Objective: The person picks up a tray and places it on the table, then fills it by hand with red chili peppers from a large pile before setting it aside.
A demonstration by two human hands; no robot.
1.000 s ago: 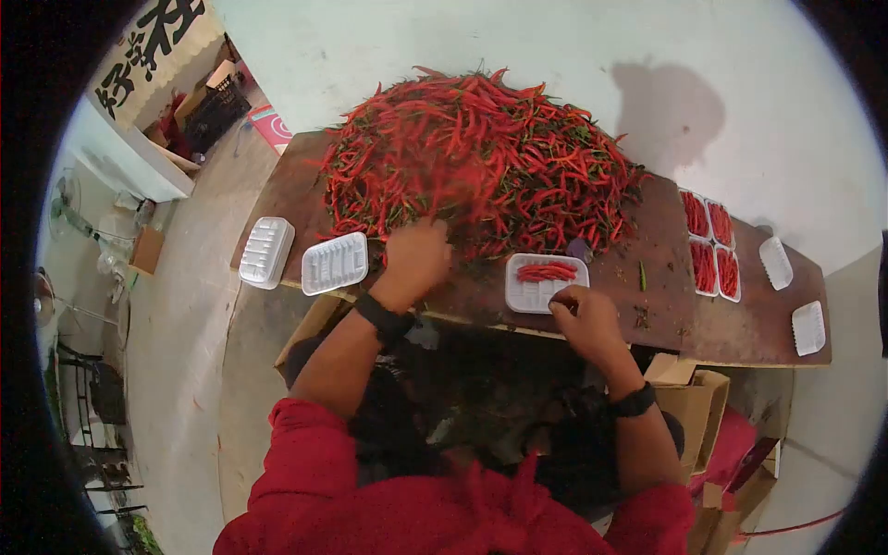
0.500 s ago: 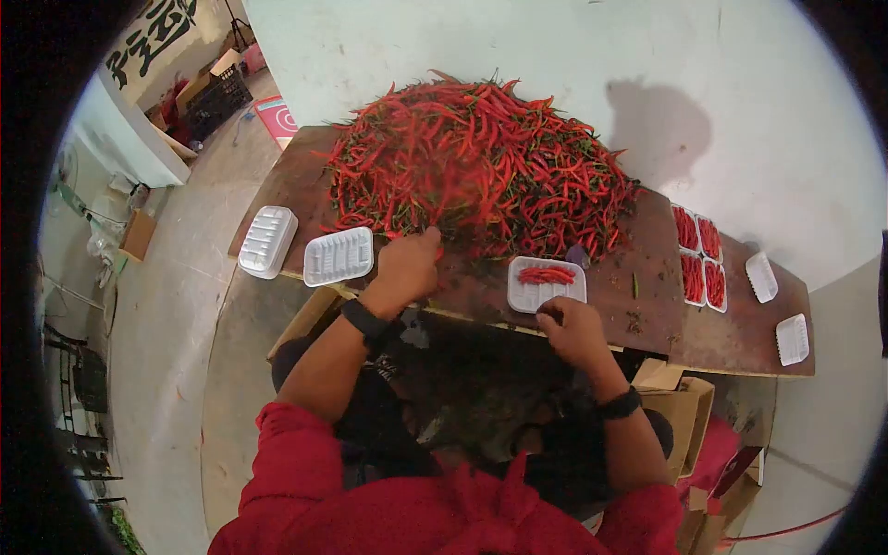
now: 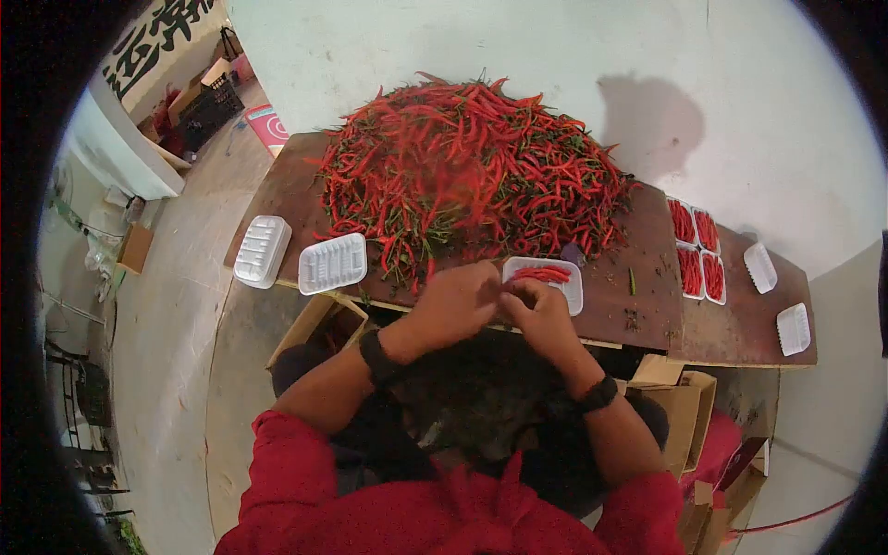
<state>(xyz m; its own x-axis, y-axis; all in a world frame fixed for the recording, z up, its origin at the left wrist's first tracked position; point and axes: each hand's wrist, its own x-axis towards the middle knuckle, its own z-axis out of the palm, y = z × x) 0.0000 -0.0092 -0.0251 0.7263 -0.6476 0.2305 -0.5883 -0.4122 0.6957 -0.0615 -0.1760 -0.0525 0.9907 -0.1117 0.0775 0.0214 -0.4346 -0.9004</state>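
Observation:
My left hand (image 3: 457,298) is closed, its fingertips meeting those of my right hand just in front of the table edge. My right hand (image 3: 541,324) is pinched, thumb and forefinger together; whatever sits between the fingers of both hands is too small or hidden to make out. Right behind them a white plastic tray (image 3: 572,294) holds a few red chili peppers (image 3: 544,275) laid side by side. Beyond the hands rises a large heap of red chili peppers (image 3: 481,157) with green stems.
To the left lie a white tray (image 3: 333,265) and a stack of white trays (image 3: 263,252). Several chili-filled trays (image 3: 690,271) stand at the right, with two white trays (image 3: 793,329) past them. A single green chili (image 3: 632,282) lies on the brown table (image 3: 638,319). Cardboard boxes (image 3: 680,416) sit below.
My left hand has moved from the heap's front edge right to meet my right hand. My right hand has shifted slightly left and up, in front of the tray.

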